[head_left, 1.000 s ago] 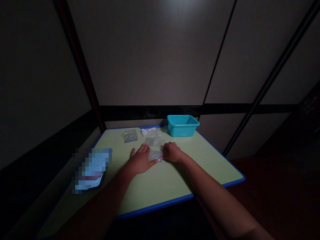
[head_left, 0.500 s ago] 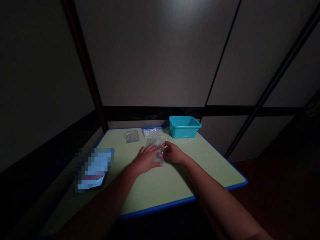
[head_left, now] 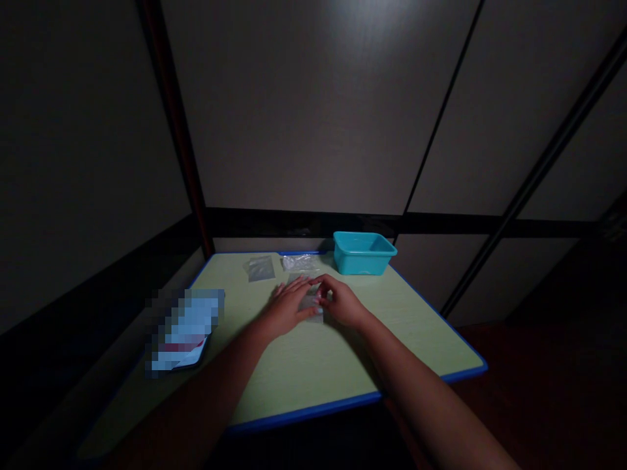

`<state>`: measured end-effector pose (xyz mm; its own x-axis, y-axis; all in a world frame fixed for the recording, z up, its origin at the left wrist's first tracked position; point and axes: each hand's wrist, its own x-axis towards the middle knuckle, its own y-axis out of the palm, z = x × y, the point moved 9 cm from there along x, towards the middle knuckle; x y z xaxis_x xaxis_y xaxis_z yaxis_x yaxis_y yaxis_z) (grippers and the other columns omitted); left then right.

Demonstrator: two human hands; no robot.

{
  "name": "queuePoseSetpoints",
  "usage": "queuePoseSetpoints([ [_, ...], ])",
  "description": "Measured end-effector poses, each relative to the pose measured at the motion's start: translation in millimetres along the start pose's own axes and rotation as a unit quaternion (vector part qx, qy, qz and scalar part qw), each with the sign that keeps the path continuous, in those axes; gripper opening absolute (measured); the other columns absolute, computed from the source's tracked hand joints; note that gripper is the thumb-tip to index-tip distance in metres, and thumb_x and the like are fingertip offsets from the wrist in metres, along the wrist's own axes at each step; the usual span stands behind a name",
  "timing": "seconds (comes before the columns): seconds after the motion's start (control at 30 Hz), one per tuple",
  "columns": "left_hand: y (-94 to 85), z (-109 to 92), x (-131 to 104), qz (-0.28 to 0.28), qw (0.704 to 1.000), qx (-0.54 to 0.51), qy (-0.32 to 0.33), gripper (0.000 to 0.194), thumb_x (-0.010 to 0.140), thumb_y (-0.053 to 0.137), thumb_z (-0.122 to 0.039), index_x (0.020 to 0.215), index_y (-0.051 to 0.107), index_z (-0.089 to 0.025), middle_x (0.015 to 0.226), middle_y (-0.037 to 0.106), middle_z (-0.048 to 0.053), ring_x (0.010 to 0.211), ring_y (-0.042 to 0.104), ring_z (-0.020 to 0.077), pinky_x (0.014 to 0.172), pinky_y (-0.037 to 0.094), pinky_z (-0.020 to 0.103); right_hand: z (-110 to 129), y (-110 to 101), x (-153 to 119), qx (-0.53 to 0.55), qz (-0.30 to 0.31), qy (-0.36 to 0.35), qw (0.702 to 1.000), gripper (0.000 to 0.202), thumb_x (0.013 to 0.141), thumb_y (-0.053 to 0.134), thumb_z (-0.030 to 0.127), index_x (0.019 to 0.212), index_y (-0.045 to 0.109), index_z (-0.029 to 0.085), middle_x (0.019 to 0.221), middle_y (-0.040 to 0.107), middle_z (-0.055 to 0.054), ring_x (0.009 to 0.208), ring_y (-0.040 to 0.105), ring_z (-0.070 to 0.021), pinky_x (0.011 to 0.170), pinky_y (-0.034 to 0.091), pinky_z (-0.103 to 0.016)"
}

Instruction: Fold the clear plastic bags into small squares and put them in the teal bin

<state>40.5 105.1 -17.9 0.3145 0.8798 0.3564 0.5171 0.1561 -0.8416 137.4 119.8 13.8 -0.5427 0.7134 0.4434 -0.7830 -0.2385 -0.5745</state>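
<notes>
A small clear plastic bag (head_left: 308, 302) lies flat on the table beneath both my hands, its middle partly hidden by my fingers. My left hand (head_left: 287, 312) rests over it, fingers stretched out and the thumb apart, pressing on the bag's left side. From the right, my right hand (head_left: 340, 303) has its thumb and index finger curled in a pinch at the bag, close to the left fingertips. Exactly which part is pinched is too dark and small to see.
Behind the hands lie another flat clear bag (head_left: 262, 268) and a crumpled clear plastic packet (head_left: 300, 262). A turquoise basket (head_left: 365, 262) stands at the back right. On the left is a phone-like device (head_left: 189, 333) with a blurred screen. The pale green table (head_left: 304, 385) has a blue edge.
My left hand's fingers have drawn slightly closer to the right hand's fingertips, and its thumb has risen a little. The view has shifted slightly. Other things stay in place.
</notes>
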Motion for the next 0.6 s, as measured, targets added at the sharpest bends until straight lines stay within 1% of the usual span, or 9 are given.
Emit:
queuePoseSetpoints([
  [0.07, -4.7, 0.1, 2.2, -0.018, 0.999, -0.038, 0.004, 0.044, 0.083, 0.052, -0.038, 0.124, 0.048, -0.024, 0.133, 0.047, 0.008, 0.126, 0.036, 0.024, 0.104, 0.021, 0.045, 4.0, -5.8, 0.5, 0.019, -0.011, -0.01, 1.0, 0.032, 0.069, 0.054, 0.008, 0.099, 0.054, 0.018, 0.073, 0.056, 0.002, 0.068, 0.051, -0.0112, 0.062, 0.037, -0.023],
  [0.17, -11.3, 4.9, 5.2, -0.049, 0.991, -0.127, -0.01, 0.03, 0.085, 0.046, -0.031, 0.11, 0.059, -0.02, 0.117, 0.06, 0.008, 0.11, 0.052, 0.0208, 0.096, 0.034, 0.035, 2.0, -14.7, 2.4, 0.047, -0.04, -0.003, 0.998, 0.027, 0.07, 0.055, 0.012, 0.097, 0.054, 0.017, 0.072, 0.056, 0.002, 0.067, 0.051, -0.0114, 0.059, 0.036, -0.022],
  [0.27, -13.5, 16.4, 6.7, -0.066, 0.97, -0.227, -0.058, 0.026, 0.081, 0.049, -0.032, 0.096, 0.064, -0.018, 0.103, 0.065, 0.007, 0.097, 0.057, 0.0201, 0.088, 0.039, 0.031, -5.9, -22.0, 4.6, 0.083, -0.078, 0.011, 0.993, 0.028, 0.069, 0.058, 0.018, 0.097, 0.054, 0.017, 0.07, 0.054, 0.002, 0.064, 0.049, -0.0112, 0.056, 0.035, -0.022],
  [0.33, -10.0, 22.9, 6.8, -0.052, 0.957, -0.271, -0.092, 0.024, 0.075, 0.055, -0.035, 0.086, 0.066, -0.017, 0.091, 0.067, 0.005, 0.088, 0.059, 0.0207, 0.082, 0.041, 0.03, -13.3, -24.4, 6.0, 0.109, -0.096, 0.024, 0.989, 0.029, 0.069, 0.06, 0.022, 0.096, 0.054, 0.017, 0.07, 0.053, 0.002, 0.062, 0.048, -0.0112, 0.054, 0.034, -0.022],
  [0.43, -3.7, 27.8, 5.8, -0.023, 0.946, -0.299, -0.123, 0.025, 0.069, 0.06, -0.039, 0.072, 0.066, -0.015, 0.072, 0.067, 0.003, 0.072, 0.06, 0.0201, 0.069, 0.043, 0.029, -24.5, -25.6, 7.6, 0.131, -0.108, 0.047, 0.984, 0.031, 0.068, 0.061, 0.027, 0.096, 0.056, 0.015, 0.069, 0.054, 0.001, 0.062, 0.048, -0.0114, 0.053, 0.034, -0.022],
  [0.53, 1.1, 29.2, 3.6, -0.004, 0.935, -0.324, -0.144, 0.027, 0.066, 0.061, -0.04, 0.066, 0.066, -0.014, 0.065, 0.066, 0.003, 0.064, 0.06, 0.0188, 0.062, 0.043, 0.027, -32.5, -23.4, 7.7, 0.098, -0.101, 0.075, 0.987, 0.029, 0.072, 0.059, 0.031, 0.095, 0.059, 0.013, 0.069, 0.056, 0.0, 0.062, 0.049, -0.012, 0.056, 0.035, -0.023],
  [0.6, 2.4, 28.9, 1.6, 0.001, 0.925, -0.344, -0.159, 0.028, 0.066, 0.061, -0.041, 0.067, 0.066, -0.014, 0.065, 0.067, 0.004, 0.064, 0.06, 0.0186, 0.061, 0.043, 0.027, -33.3, -19.2, 7.4, 0.049, -0.081, 0.084, 0.992, 0.026, 0.078, 0.053, 0.037, 0.086, 0.061, 0.013, 0.067, 0.057, -0.001, 0.062, 0.049, -0.0123, 0.056, 0.035, -0.024],
])
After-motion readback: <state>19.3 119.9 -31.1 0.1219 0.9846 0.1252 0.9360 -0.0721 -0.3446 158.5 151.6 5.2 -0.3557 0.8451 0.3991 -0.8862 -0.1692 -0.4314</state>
